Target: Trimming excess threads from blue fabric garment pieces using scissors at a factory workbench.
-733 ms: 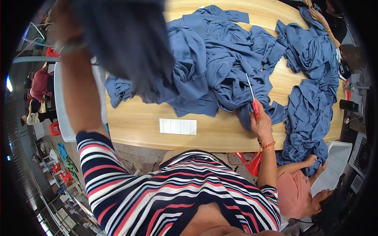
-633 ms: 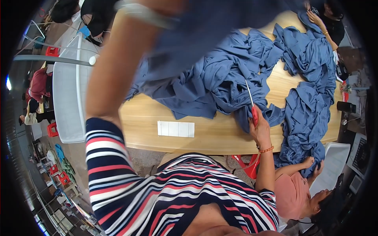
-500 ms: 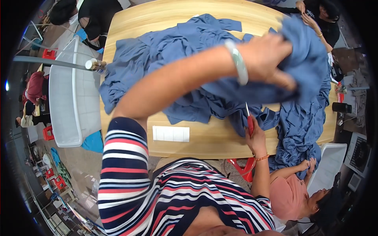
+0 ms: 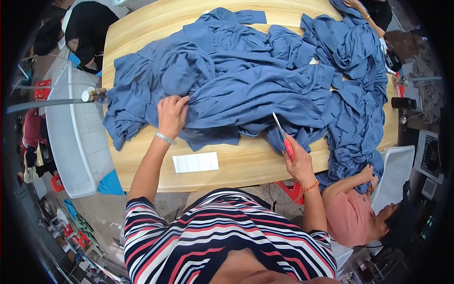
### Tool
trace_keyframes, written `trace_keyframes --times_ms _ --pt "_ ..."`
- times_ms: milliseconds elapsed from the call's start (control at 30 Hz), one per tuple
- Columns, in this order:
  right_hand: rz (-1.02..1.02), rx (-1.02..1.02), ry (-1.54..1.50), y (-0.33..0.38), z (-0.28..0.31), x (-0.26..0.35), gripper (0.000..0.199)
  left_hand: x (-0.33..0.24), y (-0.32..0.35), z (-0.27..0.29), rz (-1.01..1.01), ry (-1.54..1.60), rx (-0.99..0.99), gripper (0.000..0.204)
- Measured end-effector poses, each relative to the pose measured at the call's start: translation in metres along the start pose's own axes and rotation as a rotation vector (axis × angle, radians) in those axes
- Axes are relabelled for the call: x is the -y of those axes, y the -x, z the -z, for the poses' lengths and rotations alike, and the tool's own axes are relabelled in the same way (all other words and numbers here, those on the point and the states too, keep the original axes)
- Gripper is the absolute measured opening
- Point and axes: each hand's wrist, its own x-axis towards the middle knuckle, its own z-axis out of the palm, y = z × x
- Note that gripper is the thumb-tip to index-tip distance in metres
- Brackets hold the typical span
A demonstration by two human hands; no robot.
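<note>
Blue garments [image 4: 255, 90] lie heaped and crumpled across the wooden table. At the near left edge of the heap, my left hand [image 4: 171, 115] has its fingers curled closed on the cloth of a blue garment spread lengthwise in front of me. My right hand [image 4: 299, 163] is closed round the red handle of a pair of scissors [image 4: 279, 125]. Their pointed metal blades aim away from me, over the near side of the cloth; whether they touch it I cannot tell. A white paper strip [image 4: 196, 162] with ruled lines lies near the table's front edge.
Left of the table [image 4: 142, 177] stands a large white tub [image 4: 73, 137]. A metal pole with a can [image 4: 92, 94] reaches the left edge. At the right, a person in pink [image 4: 350, 215] handles blue cloth beside a white bin [image 4: 392, 170]. Another person's arm [image 4: 366, 16] reaches the far right corner.
My left hand has swung from the far right down to the near left, and the garment it carried now lies spread on the heap. My right hand still holds the scissors, a little further left.
</note>
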Motion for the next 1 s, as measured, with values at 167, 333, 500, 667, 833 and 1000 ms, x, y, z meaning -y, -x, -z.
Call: trace_keyframes --times_ms 167,333,500,667,833,1000 --pt "0.121 -0.075 0.023 -0.047 0.0 0.018 0.048 0.015 -0.031 0.028 0.018 0.049 -0.096 0.008" --pt "0.087 -0.079 0.036 -0.067 0.002 0.025 0.047 -0.034 -0.004 0.043 -0.199 0.227 0.071 0.044" --pt "0.122 -0.194 0.033 -0.082 -0.021 0.011 0.052 -0.061 0.061 -0.032 -0.145 0.021 0.194 0.07" --pt "0.073 -0.206 -0.01 -0.103 -0.021 -0.021 0.052 -0.048 0.048 -0.051 -0.142 0.101 0.005 0.02" --pt "0.014 -0.122 -0.058 -0.116 0.006 -0.004 0.048 0.001 0.018 0.008 -0.067 0.294 -0.038 0.027" --pt "0.119 -0.165 -0.246 -0.134 0.022 0.027 0.046 0.038 -0.08 0.092 -0.066 -0.019 -0.263 0.022"
